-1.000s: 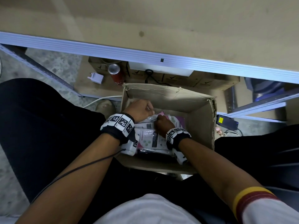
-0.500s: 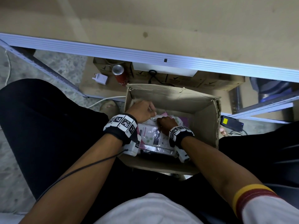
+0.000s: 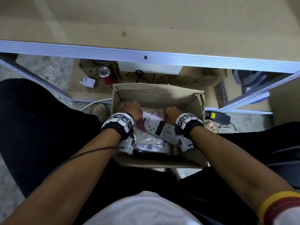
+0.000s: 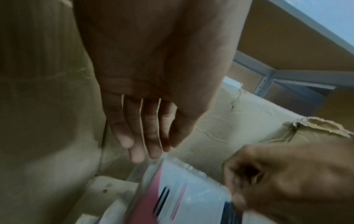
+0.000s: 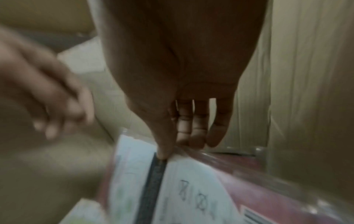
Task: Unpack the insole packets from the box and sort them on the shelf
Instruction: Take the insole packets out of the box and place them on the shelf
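An open cardboard box point(image 3: 155, 95) stands on the floor between my knees, and both hands are inside it. My right hand point(image 3: 171, 113) pinches a white and pink insole packet point(image 3: 155, 125) in clear plastic, thumb on its front point(image 5: 162, 153) and fingers behind. The packet point(image 5: 191, 189) is tilted up off the pile. My left hand point(image 3: 132, 109) reaches down with straight fingers point(image 4: 145, 136), whose tips touch the packet's clear upper edge point(image 4: 166, 157). More packets point(image 3: 149, 145) lie beneath, partly hidden by my wrists.
The shelf board point(image 3: 146, 21) with its metal front rail point(image 3: 113, 51) runs across the top. Under it sit flat cardboard boxes point(image 3: 194, 78), a red can point(image 3: 106, 75) and a white plug adapter point(image 3: 88, 82). A black power brick point(image 3: 217, 116) lies right of the box.
My hands have spread apart. The right hand moved right and raised one packet off the pile, so it now lies tilted between both hands.
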Tool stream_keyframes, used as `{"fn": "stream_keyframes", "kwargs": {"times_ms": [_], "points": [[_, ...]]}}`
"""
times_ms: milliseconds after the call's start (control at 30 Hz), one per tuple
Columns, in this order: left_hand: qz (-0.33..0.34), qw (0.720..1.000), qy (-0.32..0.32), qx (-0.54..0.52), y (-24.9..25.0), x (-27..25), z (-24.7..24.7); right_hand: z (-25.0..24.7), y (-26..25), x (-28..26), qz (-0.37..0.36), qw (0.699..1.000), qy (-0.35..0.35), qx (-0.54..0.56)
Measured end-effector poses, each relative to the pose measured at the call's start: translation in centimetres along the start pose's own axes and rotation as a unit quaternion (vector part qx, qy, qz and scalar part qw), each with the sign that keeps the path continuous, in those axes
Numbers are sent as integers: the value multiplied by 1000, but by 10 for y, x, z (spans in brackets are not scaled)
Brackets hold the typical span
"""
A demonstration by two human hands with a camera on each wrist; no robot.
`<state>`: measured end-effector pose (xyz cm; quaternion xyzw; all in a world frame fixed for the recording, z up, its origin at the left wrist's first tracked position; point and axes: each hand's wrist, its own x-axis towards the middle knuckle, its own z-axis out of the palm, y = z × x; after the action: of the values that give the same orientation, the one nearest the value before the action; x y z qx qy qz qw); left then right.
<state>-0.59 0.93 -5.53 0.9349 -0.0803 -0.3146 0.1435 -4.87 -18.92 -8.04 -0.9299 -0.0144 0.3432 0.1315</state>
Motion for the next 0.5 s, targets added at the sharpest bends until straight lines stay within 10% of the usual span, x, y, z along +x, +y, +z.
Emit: {"fn": "stream_keyframes", "kwargs": {"times_ms": [500], "points": [[53, 983, -124, 126, -6, 35, 88, -64, -16, -51, -5, 988, 147, -56]]}}
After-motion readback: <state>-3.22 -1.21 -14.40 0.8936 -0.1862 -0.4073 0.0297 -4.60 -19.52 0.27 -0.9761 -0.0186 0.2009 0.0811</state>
